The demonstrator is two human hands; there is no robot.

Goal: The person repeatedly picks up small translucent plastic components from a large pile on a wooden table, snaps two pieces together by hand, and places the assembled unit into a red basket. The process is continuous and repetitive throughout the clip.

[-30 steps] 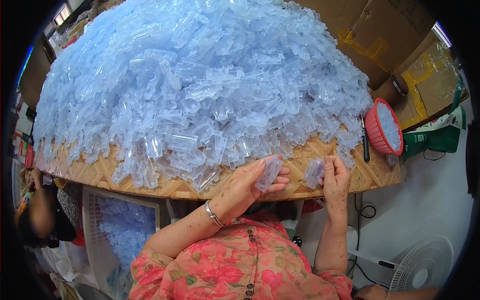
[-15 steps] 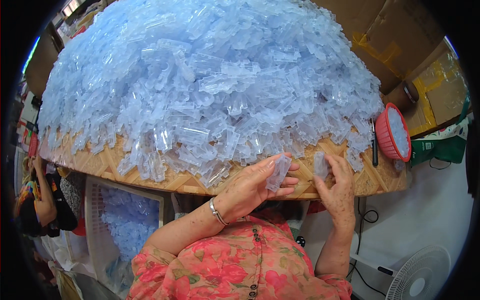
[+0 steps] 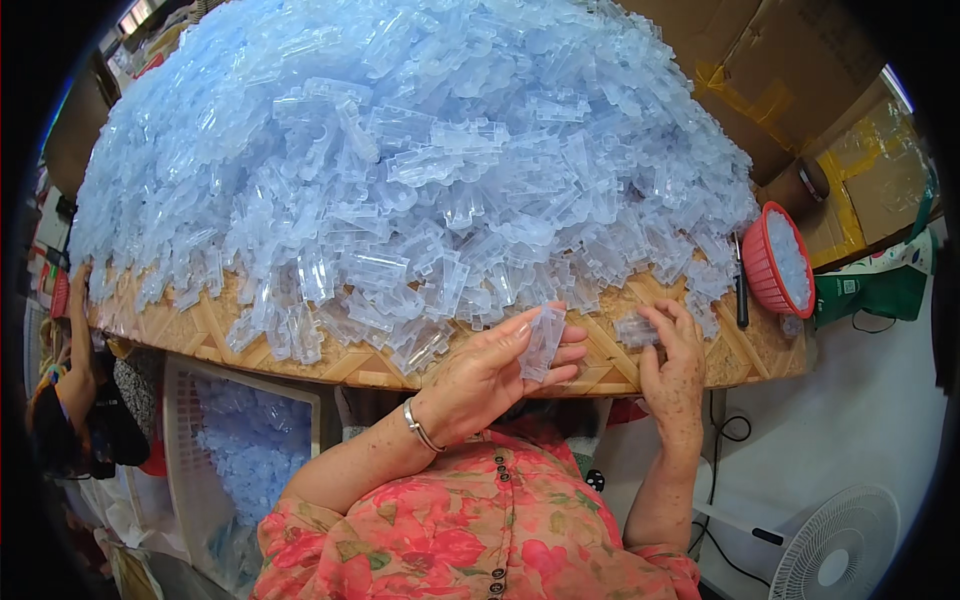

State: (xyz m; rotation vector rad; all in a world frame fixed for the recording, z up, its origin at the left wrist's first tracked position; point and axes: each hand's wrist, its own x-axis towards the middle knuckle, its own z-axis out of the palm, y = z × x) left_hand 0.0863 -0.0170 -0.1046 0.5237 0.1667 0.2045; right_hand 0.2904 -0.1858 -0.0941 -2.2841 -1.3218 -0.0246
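Observation:
A clear plastic piece (image 3: 543,343), flat and oblong, is held against the fingers of my left hand (image 3: 465,378) by its thumb. The palm is turned partly up and the other fingers stretch out beyond the piece. To the right, my right hand (image 3: 675,378) pinches a second clear piece (image 3: 634,330) just above the table's front edge. Past both hands rises a big heap of similar bluish clear plastic pieces (image 3: 400,170), its loose front ones lying close to my left fingers.
The heap covers most of the wood-patterned table (image 3: 215,340). A red basket (image 3: 768,270) of pieces and a black-handled tool (image 3: 742,298) are at the right. Below left is a crate (image 3: 187,440) of pieces. A fan (image 3: 840,550), cardboard boxes (image 3: 790,90) and another person (image 3: 75,395) are nearby.
The piece in my right hand has tipped from upright to nearly level, and that hand has turned slightly. My left hand has shifted a little left with its piece.

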